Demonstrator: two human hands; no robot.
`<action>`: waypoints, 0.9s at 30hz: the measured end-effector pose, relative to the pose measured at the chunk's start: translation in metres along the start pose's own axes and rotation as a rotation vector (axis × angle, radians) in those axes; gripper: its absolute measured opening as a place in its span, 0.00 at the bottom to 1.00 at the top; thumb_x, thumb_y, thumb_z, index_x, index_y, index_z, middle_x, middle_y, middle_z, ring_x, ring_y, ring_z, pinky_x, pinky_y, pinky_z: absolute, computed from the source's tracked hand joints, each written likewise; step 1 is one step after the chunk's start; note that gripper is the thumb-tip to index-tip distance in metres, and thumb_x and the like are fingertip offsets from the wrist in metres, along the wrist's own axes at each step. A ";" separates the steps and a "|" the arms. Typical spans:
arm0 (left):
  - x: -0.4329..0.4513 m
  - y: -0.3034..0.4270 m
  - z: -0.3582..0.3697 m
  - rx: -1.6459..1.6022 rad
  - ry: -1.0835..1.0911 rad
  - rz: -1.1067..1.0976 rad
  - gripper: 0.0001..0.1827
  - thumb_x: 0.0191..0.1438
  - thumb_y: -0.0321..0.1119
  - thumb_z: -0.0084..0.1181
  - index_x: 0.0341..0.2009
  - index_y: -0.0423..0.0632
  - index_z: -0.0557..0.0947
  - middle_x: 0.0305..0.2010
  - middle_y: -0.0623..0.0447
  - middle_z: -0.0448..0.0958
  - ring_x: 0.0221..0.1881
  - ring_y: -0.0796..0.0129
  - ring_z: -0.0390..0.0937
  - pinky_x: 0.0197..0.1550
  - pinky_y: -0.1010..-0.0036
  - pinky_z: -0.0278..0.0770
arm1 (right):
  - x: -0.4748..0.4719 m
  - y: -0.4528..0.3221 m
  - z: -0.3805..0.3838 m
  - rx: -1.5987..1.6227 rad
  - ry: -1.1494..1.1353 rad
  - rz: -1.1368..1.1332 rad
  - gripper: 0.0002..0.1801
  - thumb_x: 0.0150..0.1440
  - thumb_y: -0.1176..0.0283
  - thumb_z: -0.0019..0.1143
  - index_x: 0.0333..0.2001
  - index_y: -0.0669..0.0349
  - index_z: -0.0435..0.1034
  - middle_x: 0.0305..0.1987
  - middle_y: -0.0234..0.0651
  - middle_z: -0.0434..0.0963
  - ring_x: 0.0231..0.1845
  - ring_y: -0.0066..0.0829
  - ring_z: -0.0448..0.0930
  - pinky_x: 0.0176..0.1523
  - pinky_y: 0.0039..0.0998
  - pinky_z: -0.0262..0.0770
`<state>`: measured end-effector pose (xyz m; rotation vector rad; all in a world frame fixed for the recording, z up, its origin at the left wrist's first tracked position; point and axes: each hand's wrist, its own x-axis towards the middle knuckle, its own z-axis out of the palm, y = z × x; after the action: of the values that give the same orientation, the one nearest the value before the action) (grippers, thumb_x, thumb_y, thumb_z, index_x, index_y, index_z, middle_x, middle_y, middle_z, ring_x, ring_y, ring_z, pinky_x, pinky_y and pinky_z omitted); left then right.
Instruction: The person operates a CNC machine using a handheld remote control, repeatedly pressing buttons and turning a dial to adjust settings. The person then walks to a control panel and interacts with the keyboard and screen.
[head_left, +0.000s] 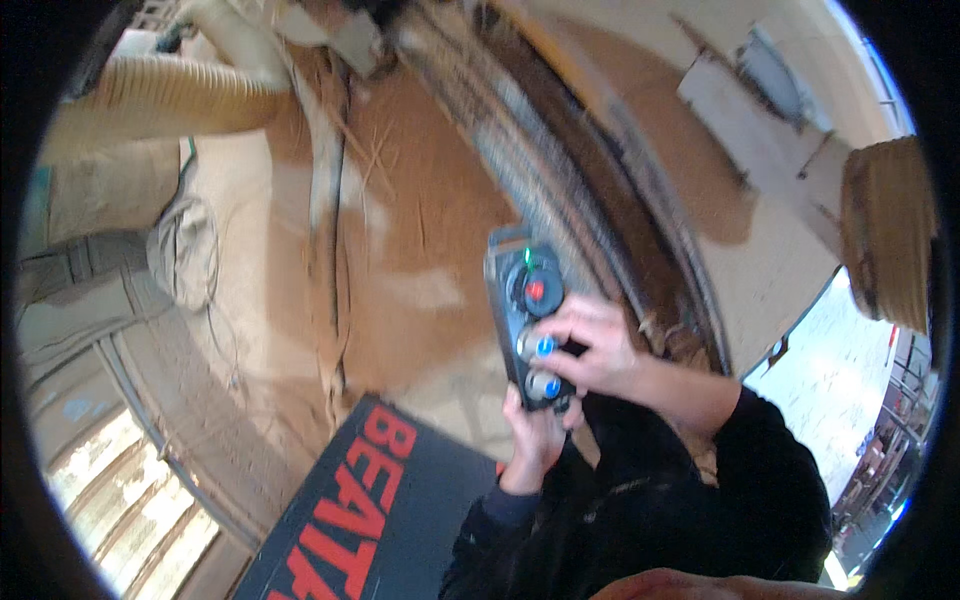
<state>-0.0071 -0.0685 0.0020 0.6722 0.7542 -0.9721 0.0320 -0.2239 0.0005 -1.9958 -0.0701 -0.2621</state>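
Note:
A dark handheld remote control (508, 322) with knobs is held in front of my body. My left hand (534, 435) grips its lower end from beneath. The thumb and fingers of my right hand (600, 345) are closed on the upper of two silver knobs with blue caps (541, 346). The other blue-capped knob (546, 385) sits just below it. Near the far end of the remote are a red button (535, 288) on a round dark dial and a lit green light (528, 255).
A long metal rail (555, 157) runs diagonally beyond the remote, over a floor covered with brown dust (420, 225). A ribbed hose (172, 94) lies at upper left, another ribbed duct (885, 232) at right. A black panel with red lettering (420, 480) stands at lower left.

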 end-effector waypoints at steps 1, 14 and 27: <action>-0.005 0.000 0.003 -0.027 0.021 0.025 0.38 0.54 0.73 0.26 0.44 0.54 0.75 0.28 0.55 0.73 0.19 0.67 0.64 0.23 0.72 0.61 | -0.001 -0.004 0.001 0.007 -0.008 0.012 0.12 0.44 0.70 0.69 0.35 0.57 0.78 0.27 0.32 0.75 0.29 0.33 0.77 0.37 0.32 0.72; 0.002 -0.002 -0.018 -0.041 -0.204 0.001 0.39 0.59 0.69 0.23 0.50 0.49 0.72 0.39 0.50 0.75 0.22 0.71 0.63 0.28 0.73 0.63 | 0.012 0.007 -0.010 0.043 0.175 0.070 0.21 0.41 0.71 0.74 0.41 0.60 0.78 0.21 0.30 0.69 0.21 0.24 0.70 0.25 0.27 0.64; -0.008 -0.004 -0.001 0.063 -0.098 -0.004 0.38 0.58 0.67 0.24 0.47 0.47 0.74 0.35 0.48 0.75 0.19 0.69 0.62 0.25 0.74 0.61 | 0.020 0.009 -0.017 0.023 0.209 0.117 0.11 0.48 0.75 0.69 0.36 0.62 0.78 0.27 0.35 0.75 0.24 0.25 0.74 0.26 0.26 0.68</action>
<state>-0.0139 -0.0658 0.0068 0.6730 0.6414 -1.0280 0.0501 -0.2446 0.0034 -1.9308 0.1751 -0.3904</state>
